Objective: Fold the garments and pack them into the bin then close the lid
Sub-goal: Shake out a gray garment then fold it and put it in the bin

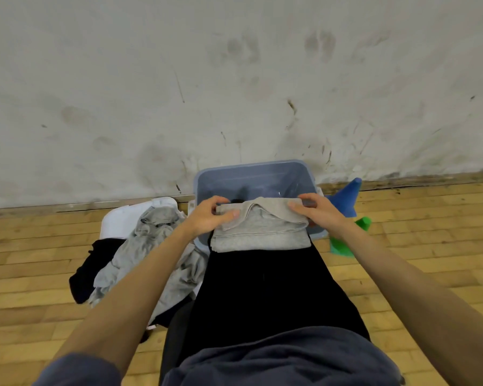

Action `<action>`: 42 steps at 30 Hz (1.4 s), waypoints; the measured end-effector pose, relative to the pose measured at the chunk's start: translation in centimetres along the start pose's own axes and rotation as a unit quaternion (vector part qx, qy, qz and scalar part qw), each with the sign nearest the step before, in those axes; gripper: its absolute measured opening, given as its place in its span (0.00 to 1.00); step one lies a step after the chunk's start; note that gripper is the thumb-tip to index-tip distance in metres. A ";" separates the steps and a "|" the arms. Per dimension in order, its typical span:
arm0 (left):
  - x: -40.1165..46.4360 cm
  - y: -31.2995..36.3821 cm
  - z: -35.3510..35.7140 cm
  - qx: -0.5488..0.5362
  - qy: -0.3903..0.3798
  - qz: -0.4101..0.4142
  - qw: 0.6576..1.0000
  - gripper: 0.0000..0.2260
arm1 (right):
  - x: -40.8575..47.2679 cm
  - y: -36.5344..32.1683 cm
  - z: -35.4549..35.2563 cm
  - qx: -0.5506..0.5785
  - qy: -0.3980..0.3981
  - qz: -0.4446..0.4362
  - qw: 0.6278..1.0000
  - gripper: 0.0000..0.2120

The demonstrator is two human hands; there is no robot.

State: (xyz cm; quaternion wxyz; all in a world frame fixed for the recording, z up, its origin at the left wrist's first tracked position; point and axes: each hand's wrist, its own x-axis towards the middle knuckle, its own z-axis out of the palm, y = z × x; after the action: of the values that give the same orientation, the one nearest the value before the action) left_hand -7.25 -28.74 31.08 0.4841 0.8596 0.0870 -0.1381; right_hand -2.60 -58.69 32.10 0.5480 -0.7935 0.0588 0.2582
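Your left hand (pixel 211 217) and right hand (pixel 317 211) each pinch the folded grey garment (pixel 260 232), its long axis left-to-right, over the bin (pixel 251 174) near rim; bin interior lies open beyond.

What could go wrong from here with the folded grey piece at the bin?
1. The folded grey garment rests across the person's knees at the bin's near rim, held only at its far corners by the left hand and right hand; lifting it in may let the fold fall open.
2. The crumpled grey garment and black garment lie on the white lid, so the lid cannot close until they are moved.
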 end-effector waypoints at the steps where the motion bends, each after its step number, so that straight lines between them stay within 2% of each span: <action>1: 0.5 -0.3 -0.2 0.008 0.015 0.009 1.000 0.15 | 0.3 0.1 -0.2 -0.008 -0.012 0.006 1.000 0.21; 5: 1.0 -1.0 0.1 -0.022 0.067 0.026 0.997 0.11 | 1.3 0.8 -0.1 0.022 -0.027 0.003 0.999 0.17; 8: 1.2 -1.9 0.7 0.005 0.114 0.088 0.990 0.05 | 1.7 1.5 -0.1 0.011 -0.009 -0.037 0.999 0.13; 11: 1.8 -2.7 -0.4 0.060 0.133 0.142 0.979 0.07 | 2.0 2.4 -0.8 0.034 0.016 -0.064 0.997 0.15; 13: 2.1 -3.4 -1.5 0.074 0.132 0.147 0.978 0.10 | 1.8 2.8 -1.1 0.068 0.019 -0.055 0.996 0.12; 17: 2.6 -3.1 -1.3 0.091 0.059 0.119 0.987 0.16 | 2.3 2.9 -0.8 0.063 0.000 -0.033 0.997 0.15; 20: 3.3 -0.9 -1.0 -0.060 -0.022 -0.032 0.997 0.18 | 2.7 2.3 -1.1 0.077 -0.068 0.029 0.994 0.23; 21: 3.6 -0.3 -1.3 -0.060 -0.075 -0.062 0.993 0.19 | 2.8 2.1 -1.5 0.090 -0.098 0.056 0.990 0.27; 23: 4.1 0.1 -2.2 0.014 -0.180 -0.078 0.981 0.18 | 2.8 1.8 -2.4 0.078 -0.149 0.080 0.983 0.33; 25: 4.5 0.8 -3.1 0.065 -0.216 -0.065 0.972 0.16 | 2.9 1.0 -3.2 0.016 -0.168 0.065 0.984 0.36; 26: 4.8 1.4 -3.5 0.065 -0.210 -0.051 0.974 0.18 | 3.0 0.4 -3.5 -0.017 -0.163 0.053 0.985 0.35; 29: 5.4 3.6 -4.9 0.028 -0.147 -0.001 0.989 0.27 | 3.6 -2.5 -3.9 -0.062 -0.106 0.011 0.992 0.19; 31: 6.1 4.9 -6.2 -0.004 -0.104 0.017 0.994 0.24 | 4.1 -4.6 -4.2 -0.026 -0.066 -0.020 0.997 0.15; 32: 6.6 5.7 -6.9 -0.028 -0.084 0.022 0.996 0.21 | 4.5 -5.8 -4.4 -0.002 -0.047 -0.040 0.998 0.14; 34: 7.3 7.0 -7.6 -0.067 -0.060 0.012 0.996 0.06 | 5.2 -7.4 -4.4 0.027 -0.011 -0.074 0.997 0.14; 37: 9.7 7.4 -7.4 -0.186 -0.025 -0.009 0.982 0.12 | 7.6 -8.5 -3.6 0.117 0.042 -0.101 0.987 0.12; 40: 12.8 5.8 -5.8 -0.339 0.000 -0.062 0.939 0.13 | 11.3 -7.5 -2.5 0.222 0.075 -0.049 0.971 0.14; 42: 15.1 3.4 -3.5 -0.312 0.066 -0.089 0.944 0.13 | 13.7 -5.5 -1.3 0.193 0.118 -0.004 0.974 0.13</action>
State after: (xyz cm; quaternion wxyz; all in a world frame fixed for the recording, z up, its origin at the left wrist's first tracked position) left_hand 8.58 -27.23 30.65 0.7068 0.6615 0.2340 -0.0897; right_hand 11.66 -55.11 30.53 0.6808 -0.6980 0.1683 0.1447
